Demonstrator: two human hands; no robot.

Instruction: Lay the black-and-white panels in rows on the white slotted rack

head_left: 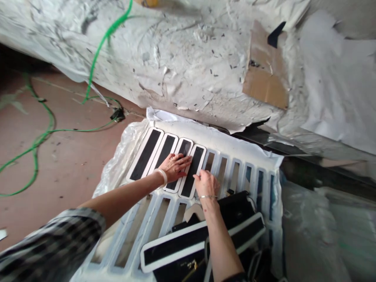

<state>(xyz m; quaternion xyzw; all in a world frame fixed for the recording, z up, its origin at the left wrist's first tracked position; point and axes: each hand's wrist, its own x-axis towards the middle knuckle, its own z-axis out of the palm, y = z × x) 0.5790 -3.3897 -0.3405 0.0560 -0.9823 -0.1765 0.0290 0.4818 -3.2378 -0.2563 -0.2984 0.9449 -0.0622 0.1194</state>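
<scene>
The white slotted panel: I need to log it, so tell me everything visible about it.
The white slotted panel lies flat on clear plastic sheet over the floor. It looks like painted plastic, with a row of long slots. Four black inserts with white rims fill the leftmost slots. The left hand presses them; the right hand touches the fourth. Loose inserts lie across its near part.

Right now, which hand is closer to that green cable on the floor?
The left hand. It lies flat on the black inserts, on the side toward the green cable. The right hand sits farther from it, at the fourth insert's edge.
</scene>
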